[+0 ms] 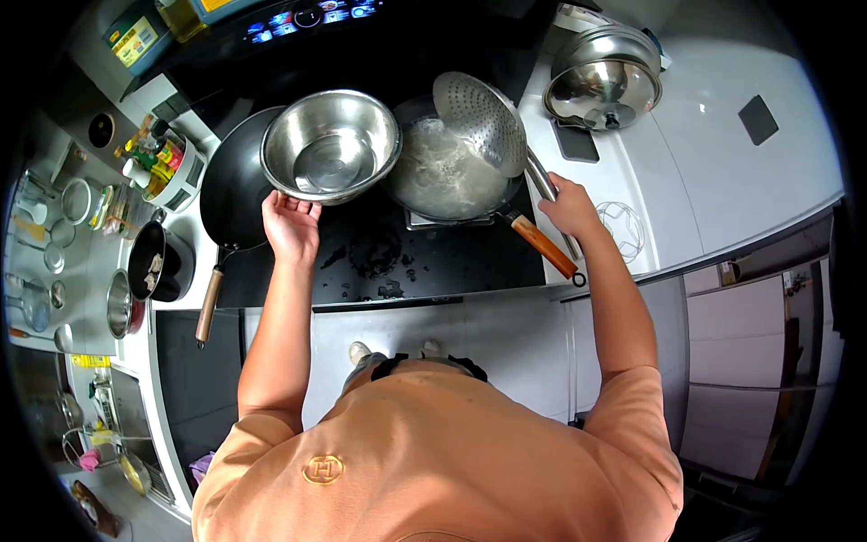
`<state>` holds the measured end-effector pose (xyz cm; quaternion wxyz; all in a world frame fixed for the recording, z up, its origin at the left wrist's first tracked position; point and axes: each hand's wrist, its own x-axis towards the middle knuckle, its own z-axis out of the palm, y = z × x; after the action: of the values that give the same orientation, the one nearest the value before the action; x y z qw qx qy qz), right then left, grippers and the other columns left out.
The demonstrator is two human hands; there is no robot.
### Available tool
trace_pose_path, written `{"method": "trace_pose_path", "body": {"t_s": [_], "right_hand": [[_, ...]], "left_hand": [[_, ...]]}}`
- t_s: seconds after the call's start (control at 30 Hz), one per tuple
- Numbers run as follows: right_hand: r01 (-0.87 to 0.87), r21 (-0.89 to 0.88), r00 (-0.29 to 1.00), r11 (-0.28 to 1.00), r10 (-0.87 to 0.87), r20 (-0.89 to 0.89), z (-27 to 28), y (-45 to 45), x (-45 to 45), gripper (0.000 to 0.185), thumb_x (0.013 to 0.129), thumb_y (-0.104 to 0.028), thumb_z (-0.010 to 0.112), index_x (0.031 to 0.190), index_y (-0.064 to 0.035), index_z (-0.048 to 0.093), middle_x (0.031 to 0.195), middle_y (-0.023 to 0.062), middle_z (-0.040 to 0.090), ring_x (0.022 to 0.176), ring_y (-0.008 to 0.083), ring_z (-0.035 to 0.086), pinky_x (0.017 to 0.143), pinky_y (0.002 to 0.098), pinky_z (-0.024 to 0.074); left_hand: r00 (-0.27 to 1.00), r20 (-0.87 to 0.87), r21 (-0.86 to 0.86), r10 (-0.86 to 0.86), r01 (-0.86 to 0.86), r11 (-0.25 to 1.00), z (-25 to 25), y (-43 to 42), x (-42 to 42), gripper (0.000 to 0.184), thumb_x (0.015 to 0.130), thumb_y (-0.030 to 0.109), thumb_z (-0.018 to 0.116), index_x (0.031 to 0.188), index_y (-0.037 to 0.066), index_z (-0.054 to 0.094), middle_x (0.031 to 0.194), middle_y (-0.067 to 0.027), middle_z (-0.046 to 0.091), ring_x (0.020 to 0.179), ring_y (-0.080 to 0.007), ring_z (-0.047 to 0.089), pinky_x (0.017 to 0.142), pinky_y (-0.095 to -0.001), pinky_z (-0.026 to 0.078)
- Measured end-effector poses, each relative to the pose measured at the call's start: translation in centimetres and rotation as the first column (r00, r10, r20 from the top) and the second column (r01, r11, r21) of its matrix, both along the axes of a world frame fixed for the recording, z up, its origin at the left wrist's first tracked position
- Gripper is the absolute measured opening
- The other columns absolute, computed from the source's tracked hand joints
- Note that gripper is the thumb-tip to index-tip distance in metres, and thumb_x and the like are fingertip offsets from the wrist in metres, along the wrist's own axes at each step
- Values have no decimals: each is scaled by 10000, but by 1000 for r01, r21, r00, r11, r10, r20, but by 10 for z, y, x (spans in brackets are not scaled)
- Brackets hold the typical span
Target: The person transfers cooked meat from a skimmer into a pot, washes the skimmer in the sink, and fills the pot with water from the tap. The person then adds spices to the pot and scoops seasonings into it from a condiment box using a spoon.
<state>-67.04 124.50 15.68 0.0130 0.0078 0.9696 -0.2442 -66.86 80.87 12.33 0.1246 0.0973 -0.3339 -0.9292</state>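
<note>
Left grip (292, 228) on bowl (331, 155), cloudy liquid (449, 181) in pan (413, 111)

A single letter "H" stood inside a rounded gold emblem (323, 469) on the chest of the orange shirt (452, 452). The lit display panel (312, 18) and the yellow label (134, 42) on a container (155, 52) seemed to carry markings, too small to read.

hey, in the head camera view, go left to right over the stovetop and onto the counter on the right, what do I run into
Dark frying pan, metal bowl, cooking pan of cloudy liquid, shiny domed lid, dark rectangle on the counter.
</note>
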Motion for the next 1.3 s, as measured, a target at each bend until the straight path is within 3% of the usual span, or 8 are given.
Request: {"method": "trace_pose_path", "body": {"t_s": [0.03, 0.13, 0.23, 0.37, 0.5, 0.53, 0.77, 1.3], "right_hand": [[-22, 43, 1000, 999, 22, -15, 3, -1, 1, 319, 735, -169, 645, 1008, -19, 572, 720, 176, 600, 663, 308, 602, 646, 385, 494], [99, -198, 962, 975, -43, 270, 28, -1, 7, 238, 752, -122, 644, 955, -8, 593, 661, 127, 584, 535, 227, 579, 523, 355, 485], [161, -357, 867, 920, 41, 496, 30, 11, -2, 147, 775, -83, 636, 893, -3, 599, 611, 71, 549, 453, 159, 525, 436, 315, 459], [303, -539, 786, 786, 115, 608, 0, 12, -5, 85, 801, -93, 621, 804, -17, 582, 587, 48, 538, 452, 143, 520, 430, 282, 452], [373, -718, 759, 588, 252, 601, -13, -9, 4, 139, 812, -160, 622, 784, -36, 567, 606, 50, 565, 461, 126, 530, 407, 250, 426], [454, -684, 750, 571, 170, 640, -17, -17, 7, 167, 820, -192, 619, 767, -46, 556, 618, 51, 577, 458, 120, 531, 398, 234, 418], [469, -822, 792, 322, 260, 553, -46, -49, 28, 165, 841, -194, 603, 852, -62, 504, 667, 77, 582, 482, 120, 540, 423, 245, 448], [235, -909, 942, 343, 150, 300, 4, -38, 34, 127, 845, -122, 579, 943, -51, 539, 636, 33, 528, 436, 122, 494, 412, 265, 429]], "left_hand": [[1000, -1, -2, -4, 4, 1000, 0, 0, 0, 266, 925, 310, 420, 980, 79, 540, 955, -39, 609, 920, -176, 581, 860, -364, 437], [1000, 1, 7, 10, -10, 1000, 2, 0, 1, 266, 925, 309, 419, 980, 79, 540, 958, -39, 609, 924, -177, 578, 863, -363, 433], [1000, -5, 6, 5, -5, 1000, 1, -1, 0, 266, 924, 310, 418, 979, 79, 539, 963, -40, 608, 926, -178, 575, 863, -362, 430], [1000, 7, 6, 8, -8, 1000, 1, -1, -1, 267, 925, 310, 417, 976, 77, 537, 966, -42, 608, 926, -180, 576, 863, -365, 431], [1000, 7, 9, 14, -14, 1000, 2, -1, 0, 265, 925, 308, 416, 976, 78, 535, 968, -45, 609, 932, -182, 576, 869, -371, 433], [1000, 4, 8, 15, -15, 1000, 2, 0, 0, 264, 925, 308, 416, 977, 78, 535, 968, -46, 609, 934, -183, 576, 871, -373, 433], [1000, -23, 21, 9, -9, 1000, 2, -3, -2, 275, 926, 312, 414, 995, 75, 535, 978, -51, 608, 944, -190, 576, 871, -375, 440], [1000, -15, 25, 10, -10, 1000, 6, 9, -6, 282, 923, 310, 419, 1018, 70, 531, 997, -49, 599, 952, -190, 569, 881, -378, 432]]}}
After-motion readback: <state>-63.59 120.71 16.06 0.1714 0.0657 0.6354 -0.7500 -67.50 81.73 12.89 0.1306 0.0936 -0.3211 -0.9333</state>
